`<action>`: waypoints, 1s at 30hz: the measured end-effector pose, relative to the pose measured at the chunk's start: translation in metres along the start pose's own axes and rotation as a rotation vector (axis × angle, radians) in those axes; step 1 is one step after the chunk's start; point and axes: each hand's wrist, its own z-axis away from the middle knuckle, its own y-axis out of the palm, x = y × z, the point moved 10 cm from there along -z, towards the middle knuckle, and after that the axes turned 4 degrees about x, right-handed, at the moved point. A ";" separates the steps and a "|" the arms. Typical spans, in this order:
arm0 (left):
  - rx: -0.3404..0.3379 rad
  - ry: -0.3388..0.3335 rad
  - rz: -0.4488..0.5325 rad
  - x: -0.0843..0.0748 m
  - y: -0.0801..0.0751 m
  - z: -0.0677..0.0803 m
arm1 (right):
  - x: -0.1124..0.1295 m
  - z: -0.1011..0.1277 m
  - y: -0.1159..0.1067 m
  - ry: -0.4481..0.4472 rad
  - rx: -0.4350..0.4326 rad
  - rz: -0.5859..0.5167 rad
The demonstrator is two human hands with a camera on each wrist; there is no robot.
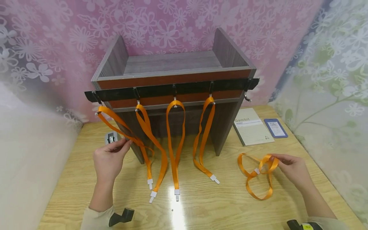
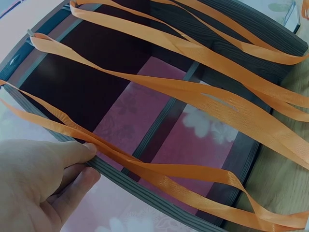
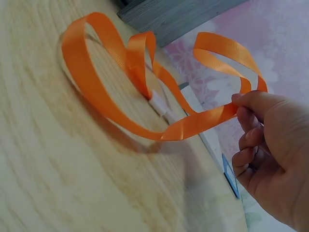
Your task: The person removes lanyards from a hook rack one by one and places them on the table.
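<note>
Bright even light, glare on table (image 1: 177, 209) (wrist views soft), warped edges

A: State the hold of the right hand (image 3: 270, 159).
B: Thumb and forefinger pinch one loop of an orange lanyard (image 3: 111, 92); the remaining fingers are curled.
A: Lanyard position?
B: Coiled on the wooden tabletop (image 3: 58, 183), white clip (image 3: 159, 104) near centre. A grey cabinet edge (image 3: 169, 17) lies beyond.

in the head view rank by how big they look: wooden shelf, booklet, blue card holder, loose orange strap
1. wooden shelf
2. booklet and loose orange strap: alike, unsure, since the strap is coiled
3. blue card holder
</note>
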 end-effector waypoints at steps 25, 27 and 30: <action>-0.015 0.027 -0.024 -0.005 -0.001 0.002 | -0.007 0.013 0.031 -0.063 0.260 -0.140; -0.018 0.030 -0.023 -0.005 -0.001 0.002 | -0.005 0.015 0.034 -0.081 0.303 -0.177; -0.022 0.037 -0.034 -0.005 -0.001 0.002 | -0.002 0.018 0.038 -0.090 0.355 -0.225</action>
